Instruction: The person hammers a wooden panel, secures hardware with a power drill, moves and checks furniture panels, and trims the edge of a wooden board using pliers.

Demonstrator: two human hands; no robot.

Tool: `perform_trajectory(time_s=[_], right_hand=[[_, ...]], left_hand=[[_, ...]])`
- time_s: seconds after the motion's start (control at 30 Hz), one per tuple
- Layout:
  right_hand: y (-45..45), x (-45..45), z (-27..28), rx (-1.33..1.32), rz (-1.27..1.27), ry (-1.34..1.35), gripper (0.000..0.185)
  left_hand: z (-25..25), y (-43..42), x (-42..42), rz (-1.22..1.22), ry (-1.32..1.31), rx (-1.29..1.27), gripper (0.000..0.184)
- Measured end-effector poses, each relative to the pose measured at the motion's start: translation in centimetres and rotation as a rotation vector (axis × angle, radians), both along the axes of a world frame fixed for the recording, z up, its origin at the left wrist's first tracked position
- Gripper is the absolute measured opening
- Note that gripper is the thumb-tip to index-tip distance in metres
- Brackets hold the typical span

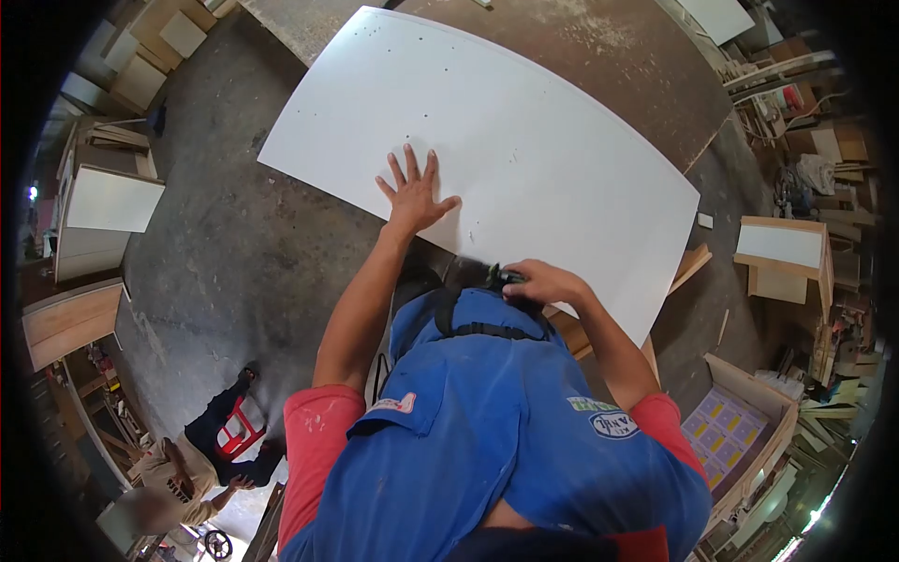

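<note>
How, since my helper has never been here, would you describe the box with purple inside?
From the big white board, look lower right, past the red sleeve. An open, wood-sided box is there; unlike the pale cabinet above it, its inside is purple with yellow patches.

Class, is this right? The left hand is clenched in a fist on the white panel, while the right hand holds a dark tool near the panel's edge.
Not quite: the head view shows the left hand open, fingers spread, on the white panel, not clenched. The right hand does hold a dark tool near the panel's edge.
</note>
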State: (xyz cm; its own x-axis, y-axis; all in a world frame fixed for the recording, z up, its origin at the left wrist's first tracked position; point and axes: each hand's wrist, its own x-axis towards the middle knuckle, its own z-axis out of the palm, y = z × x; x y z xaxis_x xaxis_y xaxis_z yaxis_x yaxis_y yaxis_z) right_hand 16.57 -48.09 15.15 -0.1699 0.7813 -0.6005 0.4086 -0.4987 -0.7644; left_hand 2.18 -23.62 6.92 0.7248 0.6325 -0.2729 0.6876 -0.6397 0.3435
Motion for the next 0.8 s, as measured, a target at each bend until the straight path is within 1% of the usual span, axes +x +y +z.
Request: perform_trajectory(time_s=[0.07,0.1,0.13,0.23,0.27,0.33,0.47,0.57,0.73,0.8], right_hand=[[-0.8,1.2,-0.7,-0.186,-0.219,0.225,0.028],[-1.4,1.8,-1.0,-0.133,-0.272,0.310,0.025],[-1.9,2.2,-1.2,-0.137,-0.269,0.311,0.025],[-2.3,2.4,-1.3,-0.193,-0.344,0.399,0.027],[-2.4,2.3,-1.9,-0.198,-0.339,0.400,0.027],[-2.3,2.0,-3.0,-0.122,-0.330,0.388,0.028],[-1.3,1.8,-3.4,-0.163,-0.376,0.426,0.033],[-1.0,2.2,-3.5,-0.218,-0.358,0.440,0.034],[-1.0,2.5,-3.0,-0.204,-0.351,0.455,0.037],[-1.2,2.7,-3.0,-0.197,-0.364,0.445,0.035]], left_hand=[[0.3,-1.2,0.3,-0.020,-0.002,0.005,0.115],[0.5,-2.5,0.3,-0.085,0.009,0.011,0.115],[0.7,-3.2,0.4,-0.148,0.018,0.017,0.116],[0.9,-3.2,0.2,-0.141,-0.035,-0.008,0.118],[0.8,-3.1,0.2,-0.144,-0.065,-0.035,0.118],[0.5,-2.7,0.0,-0.155,-0.067,-0.059,0.120],[1.0,-2.1,-0.2,-0.194,-0.049,-0.155,0.127],[1.2,-2.1,-0.3,-0.201,-0.058,-0.162,0.129],[1.4,-2.4,-0.2,-0.188,-0.036,-0.122,0.132],[1.2,-2.4,-0.2,-0.183,-0.046,-0.114,0.133]])
